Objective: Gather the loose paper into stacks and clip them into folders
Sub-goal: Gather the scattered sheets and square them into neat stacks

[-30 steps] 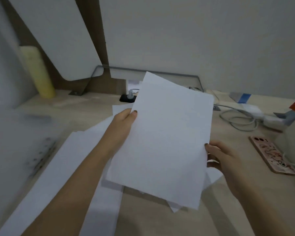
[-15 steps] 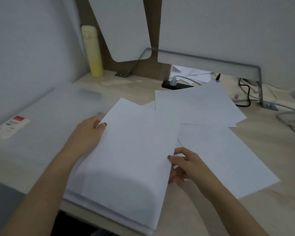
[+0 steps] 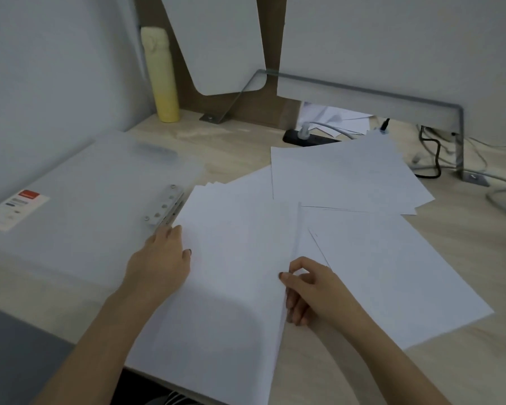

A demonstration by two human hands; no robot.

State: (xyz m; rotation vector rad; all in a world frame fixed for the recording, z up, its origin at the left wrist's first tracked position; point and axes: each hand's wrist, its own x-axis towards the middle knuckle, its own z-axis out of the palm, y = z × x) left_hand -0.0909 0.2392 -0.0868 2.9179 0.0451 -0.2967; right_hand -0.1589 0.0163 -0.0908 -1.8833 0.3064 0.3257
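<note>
I see the left hand [image 3: 161, 258] gripping the left edge of the stack of white paper [image 3: 231, 287]. The right hand [image 3: 313, 287] pinches its right edge. The stack lies on the pale wooden table [image 3: 231, 141] (sticking over the near edge), beside the see-through plastic folder [image 3: 100, 185].

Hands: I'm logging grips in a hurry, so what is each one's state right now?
Left hand: holding the paper stack by its left edge, thumb on top.
Right hand: pinching the same stack's right edge.
</note>
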